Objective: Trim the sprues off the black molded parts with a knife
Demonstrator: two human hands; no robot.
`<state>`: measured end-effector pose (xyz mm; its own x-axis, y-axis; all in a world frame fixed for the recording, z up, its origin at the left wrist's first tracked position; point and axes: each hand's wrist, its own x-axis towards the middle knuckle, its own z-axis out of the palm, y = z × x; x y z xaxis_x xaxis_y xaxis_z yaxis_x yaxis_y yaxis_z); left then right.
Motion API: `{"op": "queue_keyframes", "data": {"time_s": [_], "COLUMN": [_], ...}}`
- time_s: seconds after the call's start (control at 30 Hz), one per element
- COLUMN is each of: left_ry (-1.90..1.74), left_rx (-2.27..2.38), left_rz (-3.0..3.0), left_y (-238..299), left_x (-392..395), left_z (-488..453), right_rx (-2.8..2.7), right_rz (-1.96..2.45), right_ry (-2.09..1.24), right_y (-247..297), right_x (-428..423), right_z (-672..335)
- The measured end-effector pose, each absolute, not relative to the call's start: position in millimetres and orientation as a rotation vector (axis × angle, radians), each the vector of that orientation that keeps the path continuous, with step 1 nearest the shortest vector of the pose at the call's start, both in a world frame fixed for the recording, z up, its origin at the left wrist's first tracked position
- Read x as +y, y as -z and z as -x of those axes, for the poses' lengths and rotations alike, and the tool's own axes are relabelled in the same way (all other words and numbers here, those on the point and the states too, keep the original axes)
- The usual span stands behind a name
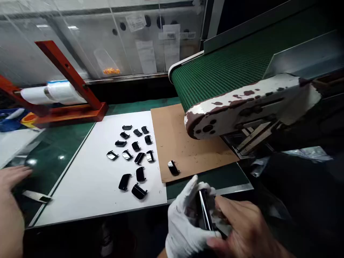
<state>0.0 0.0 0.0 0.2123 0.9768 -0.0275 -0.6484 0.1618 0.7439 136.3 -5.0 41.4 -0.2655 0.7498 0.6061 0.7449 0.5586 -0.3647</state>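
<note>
My left hand (184,222), in a white glove, is wrapped round a glossy black plastic part (205,209) just off the table's front edge. My bare right hand (243,224) closes on the same part from the right; its fingertips are partly hidden. Another black part (173,168) lies alone on the brown cardboard (193,150), just beyond my gloved fingers. Several similar small black parts with little tabs, one of them a curved part (139,191), are spread over the white sheet (94,179) to the left.
A green conveyor belt (220,79) with a chipped white frame juts over the cardboard. At the back left, an orange stand (70,111) carries plastic film rolls (64,92). Another person's arm (10,208) reaches in at left, near a small blade-like tool (37,196).
</note>
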Motion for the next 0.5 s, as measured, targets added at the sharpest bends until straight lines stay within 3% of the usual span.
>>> {"op": "queue_keyframes", "data": {"time_s": [0.5], "left_ry": [-1.337], "left_rx": [0.527], "left_rz": [-0.863], "left_y": [-0.1], "left_x": [3.0], "left_z": [-1.0], "right_rx": [-2.063], "right_rz": [1.326], "right_ry": [-0.113], "right_y": [-45.0], "right_x": [-12.1], "right_z": [-130.6]}}
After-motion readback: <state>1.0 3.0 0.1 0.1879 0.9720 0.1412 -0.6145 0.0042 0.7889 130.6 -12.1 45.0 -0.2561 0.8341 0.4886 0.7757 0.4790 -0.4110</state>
